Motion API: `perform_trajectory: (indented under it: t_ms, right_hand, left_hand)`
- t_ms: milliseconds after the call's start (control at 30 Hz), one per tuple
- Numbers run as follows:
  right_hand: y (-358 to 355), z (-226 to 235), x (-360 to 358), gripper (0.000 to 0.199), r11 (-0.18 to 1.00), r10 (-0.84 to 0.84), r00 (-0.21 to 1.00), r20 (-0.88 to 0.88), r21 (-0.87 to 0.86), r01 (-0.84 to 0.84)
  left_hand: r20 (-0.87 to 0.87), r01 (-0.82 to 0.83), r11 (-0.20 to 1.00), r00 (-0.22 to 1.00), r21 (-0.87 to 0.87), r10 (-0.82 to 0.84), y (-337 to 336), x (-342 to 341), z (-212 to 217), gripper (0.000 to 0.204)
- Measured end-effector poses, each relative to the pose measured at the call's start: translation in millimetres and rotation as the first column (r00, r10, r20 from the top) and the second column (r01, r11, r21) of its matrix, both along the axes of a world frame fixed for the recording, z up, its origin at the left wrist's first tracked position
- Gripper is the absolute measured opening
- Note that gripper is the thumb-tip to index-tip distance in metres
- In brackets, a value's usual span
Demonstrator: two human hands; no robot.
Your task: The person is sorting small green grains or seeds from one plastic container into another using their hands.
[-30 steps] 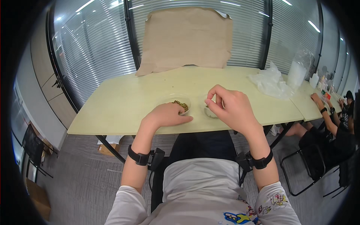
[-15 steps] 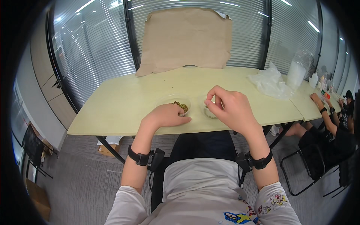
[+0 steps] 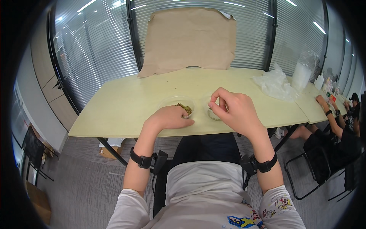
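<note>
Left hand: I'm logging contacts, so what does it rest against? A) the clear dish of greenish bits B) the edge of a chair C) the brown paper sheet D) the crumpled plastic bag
A: the left hand lies at the near rim of the clear dish of greenish bits, far from the other items.

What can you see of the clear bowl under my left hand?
The clear bowl is a shallow, round, see-through dish, plastic by its look, upright near the front edge of the pale table. It holds a small heap of greenish-brown bits. The left hand rests against its near rim, hiding that side.
</note>
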State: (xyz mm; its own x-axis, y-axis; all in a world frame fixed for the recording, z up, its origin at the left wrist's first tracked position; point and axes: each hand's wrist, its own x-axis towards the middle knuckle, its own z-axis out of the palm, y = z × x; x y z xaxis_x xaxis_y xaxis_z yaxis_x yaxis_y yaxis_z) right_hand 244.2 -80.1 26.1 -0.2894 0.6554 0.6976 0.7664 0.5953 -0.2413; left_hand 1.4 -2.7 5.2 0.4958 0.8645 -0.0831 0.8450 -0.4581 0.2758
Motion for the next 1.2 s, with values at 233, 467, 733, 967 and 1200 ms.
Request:
perform_trajectory:
  t_ms: [233, 467, 733, 967, 1200]
  right_hand:
    - [4, -2, 2, 0.01, 1.0, -0.01, 1.0, -0.002, -0.012, 0.01]
    - [24, -9, 19, 0.012, 0.99, -0.119, 0.99, -0.074, -0.087, 0.112]
    - [27, -12, 26, 0.012, 0.981, -0.168, 0.986, -0.018, -0.103, 0.165]
    - [28, -14, 26, 0.013, 0.981, -0.158, 0.987, -0.031, -0.122, 0.153]
    - [26, -11, 25, 0.012, 0.98, -0.16, 0.987, -0.003, -0.117, 0.159]
  left_hand:
    - [0.007, 0.007, 1.0, 1.0, 0.005, -0.007, 1, -1, -1, 0.054]
    - [0.027, 0.028, 0.999, 0.999, 0.015, -0.028, 3, -1, -2, 0.053]
    - [0.053, 0.065, 0.998, 0.996, -0.007, -0.065, 6, -5, -2, 0.056]
    - [0.251, 0.053, 0.996, 0.968, -0.072, -0.033, 2, -7, 3, 0.067]
    - [0.471, 0.016, 0.994, 0.881, -0.11, 0.039, 16, -13, -1, 0.085]
